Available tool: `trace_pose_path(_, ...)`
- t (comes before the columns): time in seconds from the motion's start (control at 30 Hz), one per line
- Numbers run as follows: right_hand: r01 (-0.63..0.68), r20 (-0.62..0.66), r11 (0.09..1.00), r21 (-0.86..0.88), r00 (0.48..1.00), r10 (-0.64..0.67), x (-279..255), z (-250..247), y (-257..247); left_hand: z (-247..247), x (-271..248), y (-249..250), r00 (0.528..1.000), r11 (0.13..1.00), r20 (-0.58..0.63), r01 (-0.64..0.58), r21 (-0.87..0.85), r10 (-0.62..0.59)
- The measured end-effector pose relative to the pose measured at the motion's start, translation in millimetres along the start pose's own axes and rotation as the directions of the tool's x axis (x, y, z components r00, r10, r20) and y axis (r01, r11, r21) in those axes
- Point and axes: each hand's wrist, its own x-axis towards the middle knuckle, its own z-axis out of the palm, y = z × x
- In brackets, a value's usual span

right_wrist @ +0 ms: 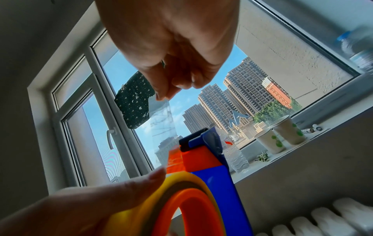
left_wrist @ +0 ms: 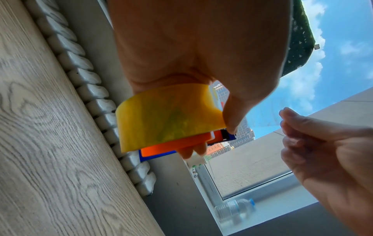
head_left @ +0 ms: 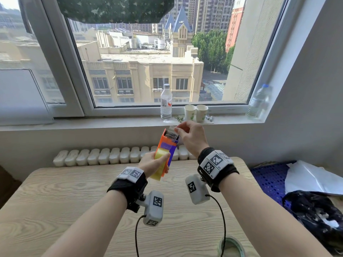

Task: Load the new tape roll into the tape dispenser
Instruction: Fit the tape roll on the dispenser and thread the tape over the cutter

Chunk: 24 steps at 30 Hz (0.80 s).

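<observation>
An orange and blue tape dispenser with a yellowish tape roll seated in it is held up above the table. My left hand grips the roll end of the dispenser, thumb on the roll. My right hand pinches the free end of a clear tape strip pulled out past the dispenser's blue nose. The strip runs from the roll up to my right fingertips.
A wooden table lies below, with a glass jar at its near edge. The windowsill holds a water bottle, two paper cups and another bottle. A radiator runs behind. A blue crate with bags stands right.
</observation>
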Motion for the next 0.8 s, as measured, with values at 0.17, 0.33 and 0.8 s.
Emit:
trace_pose_path(0.17,-0.003,-0.024,1.0,0.002,1.0,0.003,1,2,2,-2,-1,2,1.0,1.0,-0.001,0.005,0.014,-0.005)
trace_pose_path(0.33,-0.103,-0.066,0.995,-0.006,0.993,0.103,14,-2,10,-6,-7,1,1.0,0.999,0.017,-0.017,0.042,0.016)
trace_pose_path(0.8,-0.262,-0.074,0.962,-0.072,0.964,0.257,20,3,28,-4,-13,-8,0.996,0.996,0.009,-0.083,-0.015,0.083)
